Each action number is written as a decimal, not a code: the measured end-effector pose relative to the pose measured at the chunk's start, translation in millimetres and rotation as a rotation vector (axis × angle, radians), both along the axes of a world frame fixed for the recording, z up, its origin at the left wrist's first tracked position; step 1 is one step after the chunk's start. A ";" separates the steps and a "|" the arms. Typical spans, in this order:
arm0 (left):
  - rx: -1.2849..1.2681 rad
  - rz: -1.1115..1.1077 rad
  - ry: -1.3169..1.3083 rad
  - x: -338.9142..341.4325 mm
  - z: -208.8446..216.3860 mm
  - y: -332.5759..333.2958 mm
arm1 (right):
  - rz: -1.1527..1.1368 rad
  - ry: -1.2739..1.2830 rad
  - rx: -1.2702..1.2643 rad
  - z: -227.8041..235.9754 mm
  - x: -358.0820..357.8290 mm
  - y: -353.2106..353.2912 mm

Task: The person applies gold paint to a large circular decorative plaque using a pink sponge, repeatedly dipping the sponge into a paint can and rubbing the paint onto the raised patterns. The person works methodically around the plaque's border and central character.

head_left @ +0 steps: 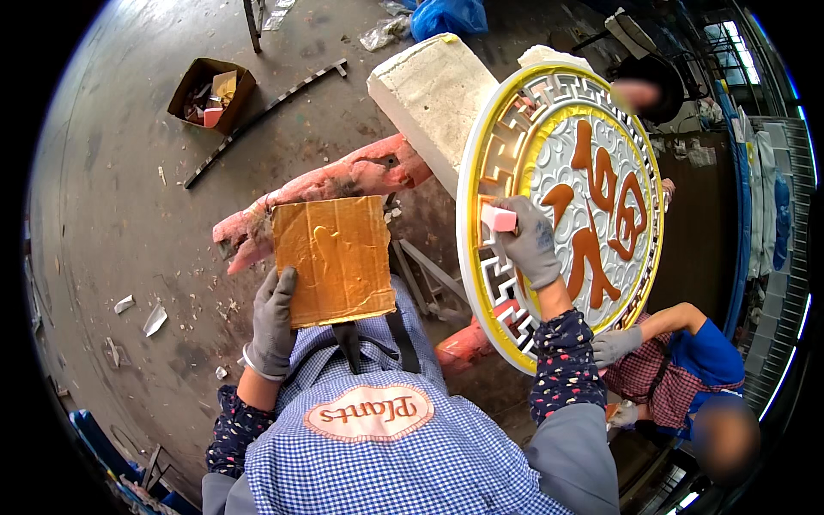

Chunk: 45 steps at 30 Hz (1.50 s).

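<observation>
Small pink rectangular block point(499, 218): pinched in the fingers of the right hand point(528, 243), grey-gloved, and pressed against the left inner band of the large round relief plaque point(549, 129), white-rimmed with a gold fretwork border, silver cloud ground and raised reddish-brown characters. The plaque stands tilted on edge, its face toward the wearer, directly behind and around the block. Left hand point(273, 319), also in a grey glove with a bangle at the wrist, closed on the lower left edge of a square cardboard sheet smeared with shiny gold paint point(341, 257), held flat above the lap, well to the left of the block. Below both hands: blue-and-white checked apron point(386, 455) with dark straps and an oval patch; dark dotted sleeves on both forearms. Behind the cardboard sheet: long pink-red crusted beam point(326, 184), lying across the concrete floor point(112, 172). Behind the plaque's upper left: white foam block point(429, 94), which seems to prop the plaque's back, though contact cannot be confirmed. Lower right of the plaque: a second person in a blue top and red checked apron, one gloved hand point(614, 345) at the plaque's bottom rim. Far upper left on the floor: open brown cardboard box point(210, 93) of oddments, beside a thin dark metal strip point(257, 120); white scraps scattered about.
</observation>
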State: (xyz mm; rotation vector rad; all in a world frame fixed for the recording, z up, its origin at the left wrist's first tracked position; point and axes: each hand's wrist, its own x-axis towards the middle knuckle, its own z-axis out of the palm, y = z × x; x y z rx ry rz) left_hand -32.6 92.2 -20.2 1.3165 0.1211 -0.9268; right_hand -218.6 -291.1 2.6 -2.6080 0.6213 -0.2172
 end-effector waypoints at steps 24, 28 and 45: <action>0.012 0.001 -0.018 2.8 -7.5 3.3 | 0.052 0.072 -0.133 23.4 9.6 -3.8; 0.039 -0.031 -0.060 6.0 -5.5 5.4 | 0.069 0.087 -0.147 15.0 13.2 -3.5; 0.047 0.001 -0.013 11.0 -0.2 4.0 | 0.203 0.081 -0.183 14.1 -10.7 -16.7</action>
